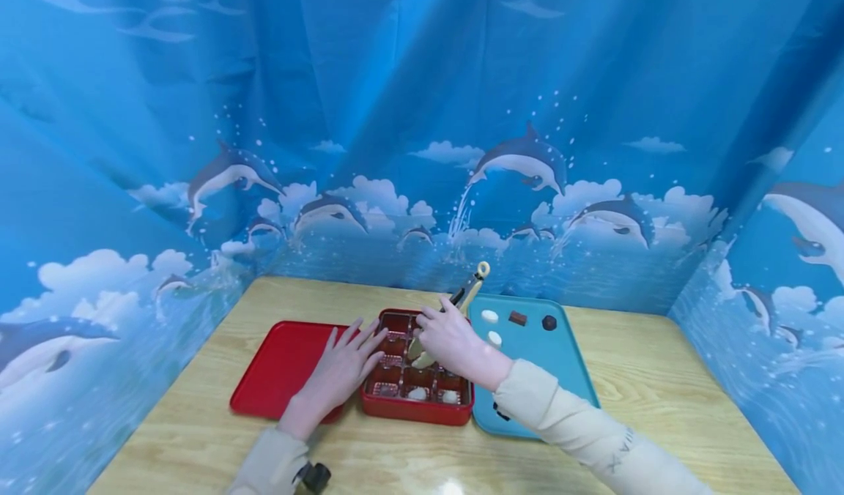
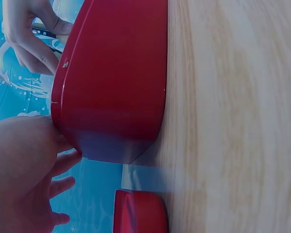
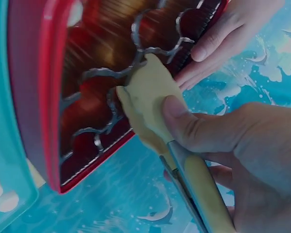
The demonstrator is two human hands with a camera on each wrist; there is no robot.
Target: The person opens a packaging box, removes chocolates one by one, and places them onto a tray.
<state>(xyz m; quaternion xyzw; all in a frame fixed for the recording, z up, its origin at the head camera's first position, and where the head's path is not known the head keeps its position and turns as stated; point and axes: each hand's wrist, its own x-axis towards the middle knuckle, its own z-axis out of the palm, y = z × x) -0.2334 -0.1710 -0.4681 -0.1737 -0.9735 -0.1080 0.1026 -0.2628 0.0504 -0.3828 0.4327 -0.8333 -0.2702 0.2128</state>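
My right hand point(image 1: 455, 341) grips a pair of tongs point(image 3: 150, 102) with cream-coloured tips and a metal body. Their tips point down into the middle of a red box point(image 1: 418, 408) fitted with a brown divided insert; whether they hold anything is hidden. White pieces point(image 1: 417, 393) sit in two front compartments, and a dark piece point(image 1: 387, 390) appears to lie in the front left one. Along the box's left rim, my left hand point(image 1: 339, 370) rests with its fingers spread and fairly straight. In the left wrist view, the box wall point(image 2: 116, 73) stands beside that hand.
Left of the box lies a red lid or tray point(image 1: 277, 370), partly under my left forearm. A blue tray point(image 1: 560, 363) on the right carries white pieces point(image 1: 489, 316), a brown block point(image 1: 518, 318) and a dark piece point(image 1: 549, 323). A dolphin-print curtain point(image 1: 395, 151) hangs behind the wooden table point(image 1: 633, 363).
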